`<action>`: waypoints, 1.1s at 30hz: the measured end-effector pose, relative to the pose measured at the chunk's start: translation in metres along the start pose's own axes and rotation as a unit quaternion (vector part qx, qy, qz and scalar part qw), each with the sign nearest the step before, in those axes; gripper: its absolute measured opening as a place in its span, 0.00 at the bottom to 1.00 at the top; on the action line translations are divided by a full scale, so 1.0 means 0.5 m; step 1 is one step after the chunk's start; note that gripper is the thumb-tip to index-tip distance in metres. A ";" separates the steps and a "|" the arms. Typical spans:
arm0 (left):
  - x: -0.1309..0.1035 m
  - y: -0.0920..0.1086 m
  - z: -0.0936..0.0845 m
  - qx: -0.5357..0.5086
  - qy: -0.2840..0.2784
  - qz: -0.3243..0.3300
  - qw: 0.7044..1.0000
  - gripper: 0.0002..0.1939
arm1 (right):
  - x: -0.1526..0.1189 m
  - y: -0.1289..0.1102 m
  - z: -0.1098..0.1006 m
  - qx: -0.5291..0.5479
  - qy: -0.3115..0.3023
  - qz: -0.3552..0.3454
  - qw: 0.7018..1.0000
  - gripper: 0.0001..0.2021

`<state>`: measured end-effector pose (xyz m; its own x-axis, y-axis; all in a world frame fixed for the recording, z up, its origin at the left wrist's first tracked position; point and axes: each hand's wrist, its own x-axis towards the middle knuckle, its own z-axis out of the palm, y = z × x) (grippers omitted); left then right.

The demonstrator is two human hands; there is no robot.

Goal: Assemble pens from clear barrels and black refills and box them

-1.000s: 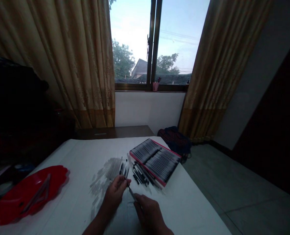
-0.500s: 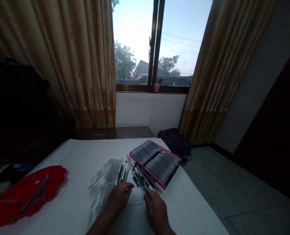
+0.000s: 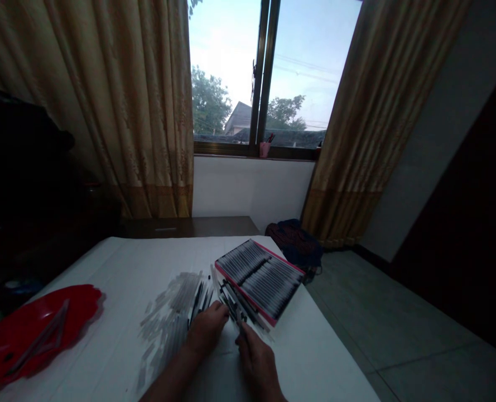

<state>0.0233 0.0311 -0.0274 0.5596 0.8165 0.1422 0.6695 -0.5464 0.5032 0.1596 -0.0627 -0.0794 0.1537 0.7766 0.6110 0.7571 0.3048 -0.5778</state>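
My right hand (image 3: 256, 357) is closed on a slim pen (image 3: 240, 321), which points away from me. My left hand (image 3: 208, 328) has its fingers curled together beside a small heap of black pen caps (image 3: 231, 306); whatever it pinches, if anything, is hidden. Thin dark pen refills (image 3: 197, 298) lie just beyond the left hand. Left of it spreads a pile of clear pen barrels (image 3: 184, 290). Past my right hand, a pink-edged tray (image 3: 274, 322) holds rows of pens with clear barrels and black ends.
A red scalloped plate (image 3: 82, 318) with a clear triangular piece on it sits at the left of the white-covered table (image 3: 118, 335). Dark cloth (image 3: 295, 243) is heaped behind the table's far right corner. A pink cup (image 3: 264, 149) stands on the windowsill.
The whole view has shifted a little, so things sit slightly further left. My left hand has moved forward and right, towards the black caps. My right hand still grips the pen.
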 end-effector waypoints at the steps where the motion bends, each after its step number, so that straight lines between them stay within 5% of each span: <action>1: -0.005 0.002 -0.002 -0.014 0.011 -0.003 1.000 0.10 | 0.000 -0.001 0.000 -0.005 0.002 -0.003 1.000 0.18; 4: -0.019 0.006 -0.008 -0.167 0.047 -0.061 0.983 0.11 | 0.000 -0.001 0.000 -0.021 0.011 -0.024 0.999 0.18; 7: -0.031 0.006 -0.012 -0.389 0.070 -0.150 0.906 0.18 | 0.001 -0.003 -0.002 -0.029 0.012 -0.045 0.998 0.18; 11: -0.046 0.003 -0.026 -0.485 0.077 -0.191 0.850 0.24 | 0.002 -0.011 -0.005 -0.045 -0.015 -0.061 0.997 0.17; 20: -0.071 0.002 -0.049 -0.483 0.079 -0.209 0.847 0.23 | 0.000 -0.018 -0.001 -0.093 -0.039 -0.083 0.991 0.16; 33: -0.077 -0.008 -0.064 -0.425 0.059 -0.203 0.880 0.18 | 0.004 -0.027 -0.001 -0.128 -0.064 -0.084 0.986 0.15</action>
<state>-0.0168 0.0078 -0.0077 0.2692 0.9537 -0.1344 0.1675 0.0911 0.9817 0.1501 -0.0656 -0.0703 -0.0568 0.7947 0.6044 0.9027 0.2995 -0.3090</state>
